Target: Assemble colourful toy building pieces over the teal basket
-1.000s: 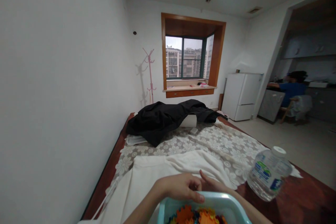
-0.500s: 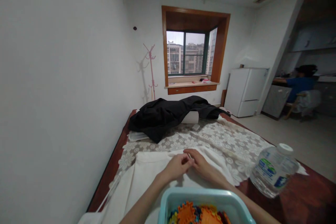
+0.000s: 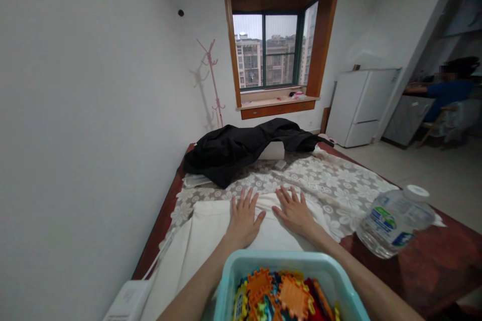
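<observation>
My left hand [image 3: 244, 218] lies palm down on a white cloth [image 3: 211, 220], fingers spread and holding nothing. Beside it, a short gap to the right, my right hand [image 3: 294, 210] rests flat on the far part of the same cloth, its fingers also apart. Between my forearms, close to me, stands a light blue plastic bin [image 3: 282, 256]. Orange interlocking plastic pieces [image 3: 295, 297] lie on top in it, with yellow, red and blue ones among them. The bin's near side is cut off by the frame's lower edge.
A large clear water bottle [image 3: 393, 223] stands at the right on the dark red table [image 3: 433, 266]. Black fabric [image 3: 241, 148] covers a white box [image 3: 271, 151] at the far end, over a floral lace tablecloth [image 3: 324, 180]. A white power strip [image 3: 128, 301] sits lower left. A person in blue [image 3: 448, 95] sits far right.
My hands were together with fingers touching; now they are apart and flat on the cloth, fingers spread. The view has tipped downward, showing more of the bin's pieces.
</observation>
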Available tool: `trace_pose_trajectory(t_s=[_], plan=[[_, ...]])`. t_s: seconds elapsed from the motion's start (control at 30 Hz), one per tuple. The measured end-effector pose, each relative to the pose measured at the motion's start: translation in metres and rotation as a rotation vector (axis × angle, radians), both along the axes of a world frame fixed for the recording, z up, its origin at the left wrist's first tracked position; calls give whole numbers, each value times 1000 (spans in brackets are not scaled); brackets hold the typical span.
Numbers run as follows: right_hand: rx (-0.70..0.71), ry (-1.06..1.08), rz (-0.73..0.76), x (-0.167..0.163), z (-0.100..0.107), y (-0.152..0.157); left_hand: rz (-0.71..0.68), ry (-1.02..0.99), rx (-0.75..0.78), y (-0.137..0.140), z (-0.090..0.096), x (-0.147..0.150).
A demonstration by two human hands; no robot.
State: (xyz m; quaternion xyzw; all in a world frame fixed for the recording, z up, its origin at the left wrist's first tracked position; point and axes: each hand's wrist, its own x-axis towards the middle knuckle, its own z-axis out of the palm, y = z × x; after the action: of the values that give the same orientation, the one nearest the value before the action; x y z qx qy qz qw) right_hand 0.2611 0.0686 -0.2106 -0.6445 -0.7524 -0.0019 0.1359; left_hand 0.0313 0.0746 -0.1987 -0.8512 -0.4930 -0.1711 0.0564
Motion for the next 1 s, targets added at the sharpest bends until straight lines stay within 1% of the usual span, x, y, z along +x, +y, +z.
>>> trace_pose_trajectory(t_s=[0.07,0.13,0.23,0.4,0.63,0.77,0.83,0.9,1.0], plan=[[-48,-11,-4,4,-2,1,72,27,-30,6,1,-5],[-60,-16,3,6,-3,1,108,47,-78,10,2,-9],[-53,-13,16,6,-2,1,98,61,-108,11,3,-11],[-65,-5,22,5,1,0,74,57,-103,8,5,-10],[-88,11,25,6,4,0,79,55,-92,9,5,-10],[-66,16,22,6,1,0,76,63,-92,10,5,-9],[-42,13,16,5,2,-1,74,62,-95,9,4,-9],[28,4,35,3,7,-2,73,58,-91,9,4,-9],[154,6,139,-3,14,-5,77,53,-83,9,3,-8]])
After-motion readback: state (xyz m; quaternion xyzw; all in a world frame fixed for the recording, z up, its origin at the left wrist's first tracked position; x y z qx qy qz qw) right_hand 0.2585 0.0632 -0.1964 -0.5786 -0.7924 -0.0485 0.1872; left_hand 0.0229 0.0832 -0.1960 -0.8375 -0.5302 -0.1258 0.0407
